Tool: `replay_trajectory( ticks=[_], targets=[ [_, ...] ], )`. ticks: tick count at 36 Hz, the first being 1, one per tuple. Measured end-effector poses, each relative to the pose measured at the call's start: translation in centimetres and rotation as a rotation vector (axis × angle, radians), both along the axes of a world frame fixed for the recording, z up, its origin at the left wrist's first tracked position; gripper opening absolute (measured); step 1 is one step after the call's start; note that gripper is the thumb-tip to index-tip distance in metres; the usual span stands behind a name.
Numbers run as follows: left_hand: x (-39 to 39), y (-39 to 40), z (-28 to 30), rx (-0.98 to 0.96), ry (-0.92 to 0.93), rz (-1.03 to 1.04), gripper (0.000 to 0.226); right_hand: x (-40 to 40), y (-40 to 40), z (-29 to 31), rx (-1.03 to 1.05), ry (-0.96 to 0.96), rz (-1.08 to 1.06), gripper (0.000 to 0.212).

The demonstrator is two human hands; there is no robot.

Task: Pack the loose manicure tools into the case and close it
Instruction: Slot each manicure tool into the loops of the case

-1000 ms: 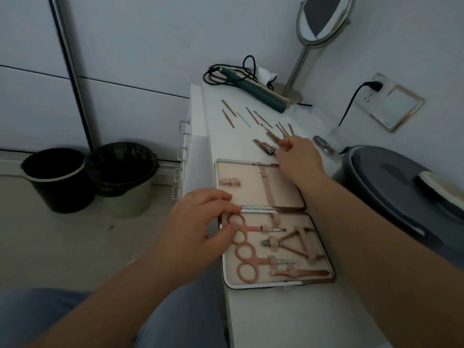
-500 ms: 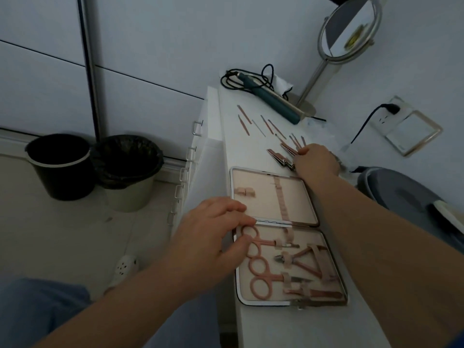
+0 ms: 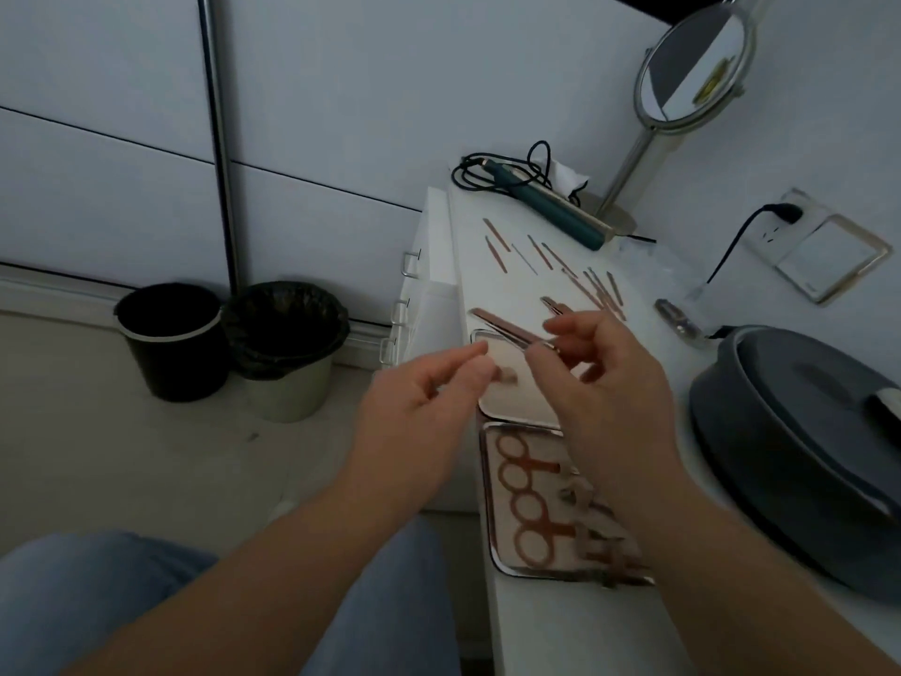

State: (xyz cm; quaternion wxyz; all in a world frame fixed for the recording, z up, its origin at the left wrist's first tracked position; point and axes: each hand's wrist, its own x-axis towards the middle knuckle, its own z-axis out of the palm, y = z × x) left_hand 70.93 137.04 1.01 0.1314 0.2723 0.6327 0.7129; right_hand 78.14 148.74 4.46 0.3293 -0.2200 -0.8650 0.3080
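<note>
Head view puts your right hand (image 3: 602, 383) above the far half of the open case (image 3: 517, 412), thumb and forefinger pinching one end of a long, flat rose-gold tool (image 3: 504, 329). It looks like a pair of tweezers or a file; motion blur keeps you from telling which. The tool slants up and to the left, off the desk (image 3: 560, 622). Your left hand (image 3: 419, 407) hovers just left of the case with its fingers loosely extended toward the tool's middle, holding nothing.

The case lies flat on the white desk, a hinged rectangle with rounded corners, a shiny metal rim and a pale beige lining. Its near half holds rose-gold scissors (image 3: 529, 500) under straps: four round finger loops show in a column, so two pairs. More strapped tools lie to their right, partly hidden by your forearm. The far half shows only one small strap loop beside your fingers.

Beyond the case, loose tools (image 3: 560, 265) are scattered on the desk, thin rose-gold sticks and blades, roughly ten, some overlapping so the count is unsure. One wider piece lies just past your fingertips.

Farther back lie a teal hair iron (image 3: 551, 207) with a coiled black cord and a round mirror (image 3: 692, 65) on a metal stand. A grey round lidded container (image 3: 799, 431) sits to your right. A plug sits in a wall socket (image 3: 780, 217). Two bins (image 3: 229, 344) stand on the floor, one black, one pale with a black liner. No writing is readable.
</note>
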Motion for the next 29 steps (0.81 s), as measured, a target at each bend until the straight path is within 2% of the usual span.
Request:
replay_trajectory(
  ticks=[7,12,16,19,22,26,28,29],
  targets=[
    [0.5,-0.1,0.7,-0.014,-0.254,-0.099,0.024,1.7,-3.1,-1.0,0.153,-0.059,0.115,0.027],
    [0.6,-0.6,1.2,0.083,-0.440,-0.120,0.021,2.3,-3.4,-0.9,0.123,-0.069,0.167,0.009],
    [0.9,-1.0,1.5,0.006,-0.355,-0.185,0.028,2.8,-2.7,0.0,-0.048,-0.020,0.140,0.008],
    [1.2,-1.1,1.6,-0.054,-0.289,-0.269,0.028,2.9,-1.9,0.7,-0.277,-0.024,0.173,0.023],
    [1.4,-1.2,1.6,-0.137,-0.154,-0.374,0.024,3.1,-1.1,1.0,-0.436,-0.012,0.266,0.013],
    [1.3,-1.2,1.4,-0.197,-0.044,-0.397,0.019,3.4,-0.1,0.4,-0.528,-0.014,0.319,0.018],
    [1.2,-1.1,1.2,-0.207,0.018,-0.345,0.016,3.7,0.4,0.1,-0.533,-0.008,0.292,0.018],
    [1.0,-1.0,1.0,-0.226,0.081,-0.295,0.021,3.9,0.7,-0.2,-0.543,-0.001,0.272,0.018]
  ],
)
